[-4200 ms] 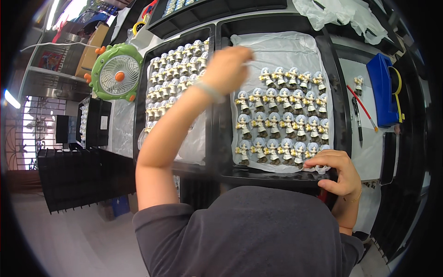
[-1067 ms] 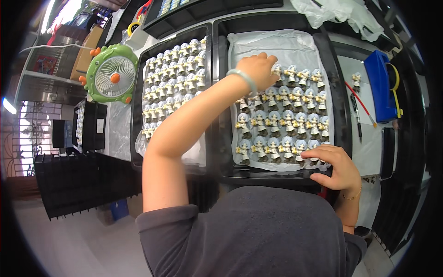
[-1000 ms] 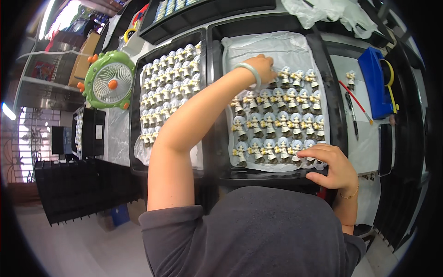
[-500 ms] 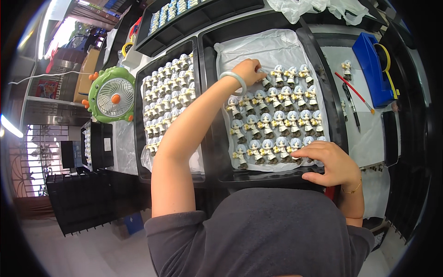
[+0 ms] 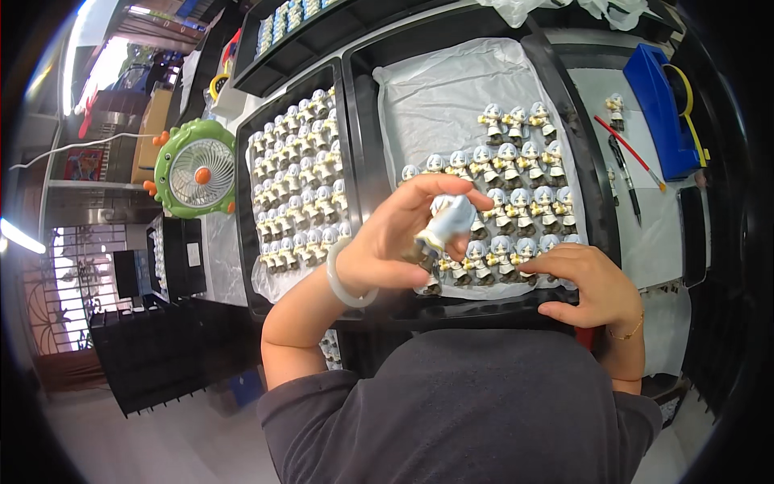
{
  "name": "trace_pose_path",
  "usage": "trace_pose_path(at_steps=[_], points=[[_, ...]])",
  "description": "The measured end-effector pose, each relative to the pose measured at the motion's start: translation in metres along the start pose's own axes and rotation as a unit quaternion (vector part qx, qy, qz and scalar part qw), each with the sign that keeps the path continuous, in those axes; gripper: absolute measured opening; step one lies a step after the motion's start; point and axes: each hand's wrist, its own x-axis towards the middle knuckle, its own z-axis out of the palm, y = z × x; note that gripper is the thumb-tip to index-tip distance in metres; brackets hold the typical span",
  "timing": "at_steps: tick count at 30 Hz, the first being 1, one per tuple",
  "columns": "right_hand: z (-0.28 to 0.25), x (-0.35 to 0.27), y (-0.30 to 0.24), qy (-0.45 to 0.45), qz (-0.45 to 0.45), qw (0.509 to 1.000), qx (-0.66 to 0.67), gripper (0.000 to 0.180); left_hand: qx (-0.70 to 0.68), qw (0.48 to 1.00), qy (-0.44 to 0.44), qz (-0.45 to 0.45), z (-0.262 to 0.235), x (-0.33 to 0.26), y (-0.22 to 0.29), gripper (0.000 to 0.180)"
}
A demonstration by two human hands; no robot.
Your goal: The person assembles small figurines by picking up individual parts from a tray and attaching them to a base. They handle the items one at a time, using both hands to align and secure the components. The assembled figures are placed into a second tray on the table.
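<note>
A small figurine [image 5: 451, 219] with pale blue-white hair is gripped by my left hand [image 5: 375, 246], raised above the near left part of the right-hand black tray [image 5: 476, 311]. The figurine is tilted and somewhat blurred. Beneath it, rows of similar figurines [image 5: 508, 160] in white and dark clothes lie on white tissue paper [image 5: 435, 93]; my left hand hides some of them. At the tray's near right corner is my right hand [image 5: 592, 282], fingers stretched out and thumb apart, its fingertips beside the nearest row. I see nothing held in it.
Another black tray of figurines [image 5: 298, 181] adjoins on the left, beside a green fan [image 5: 196, 168]. To the right are a red brush [image 5: 629, 152], a black pen [image 5: 624, 179], a loose figurine [image 5: 615, 111] and a blue tape dispenser [image 5: 657, 113]. A further tray [image 5: 322, 40] stands behind.
My left hand has drawn back from the far rows toward me, lifting a figurine out of the second row from the back. My right hand stays nearly in place.
</note>
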Motion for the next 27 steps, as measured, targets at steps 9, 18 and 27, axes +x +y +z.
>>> trace_pose_path(at_steps=[9,18,27], points=[[0.0,0.002,-0.002,0.002,0.015,1.0,0.003,0.052,0.706,0.671,0.095,0.208,0.01,-0.003,-0.002,0.067],[0.001,0.003,-0.001,0.001,0.02,1.0,-0.007,0.053,0.732,0.645,0.111,0.186,0.008,-0.008,0.004,0.063],[0.0,0.003,-0.002,0.0,0.03,1.0,0.0,0.053,0.718,0.658,0.1,0.204,0.006,-0.009,0.003,0.063]])
